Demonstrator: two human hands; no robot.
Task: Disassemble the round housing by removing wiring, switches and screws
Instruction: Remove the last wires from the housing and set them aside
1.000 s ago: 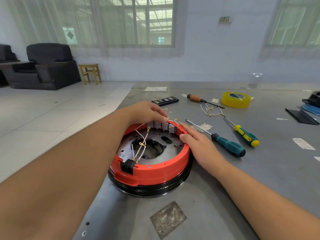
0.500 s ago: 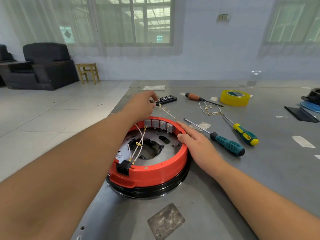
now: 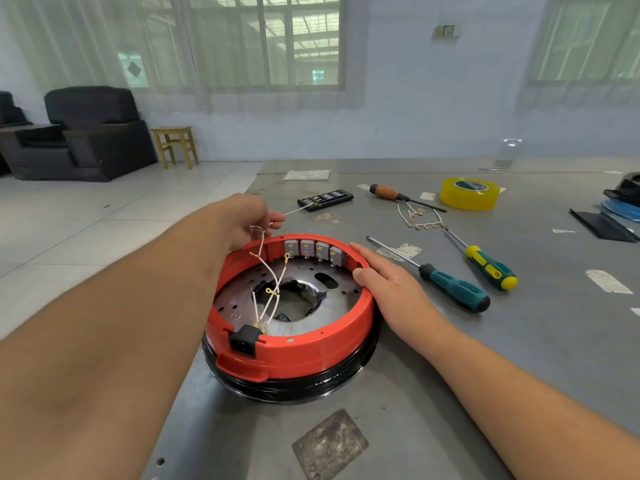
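Observation:
The round housing (image 3: 311,351) has a red ring on a black base and stands on the grey metal table (image 3: 519,341). Several grey switches (image 3: 315,251) line its far inner wall. White wires with gold terminals (image 3: 273,289) run from a black socket (image 3: 244,339) at the near rim across the metal plate. My left hand (image 3: 246,220) is raised above the far left rim and pinches a white wire (image 3: 294,211) that sticks out to the right. My right hand (image 3: 391,282) rests flat on the right rim with straight fingers.
To the right lie a teal-handled screwdriver (image 3: 450,289), a yellow-green screwdriver (image 3: 485,265), loose removed wires (image 3: 419,220), a wooden-handled screwdriver (image 3: 394,195) and a yellow tape roll (image 3: 469,194). A black bit case (image 3: 325,199) lies behind the housing. The table's left edge is near my left arm.
My left hand has lifted from the switches at the far rim, pulling a white wire free and up above the rim. My right hand has stayed on the right rim.

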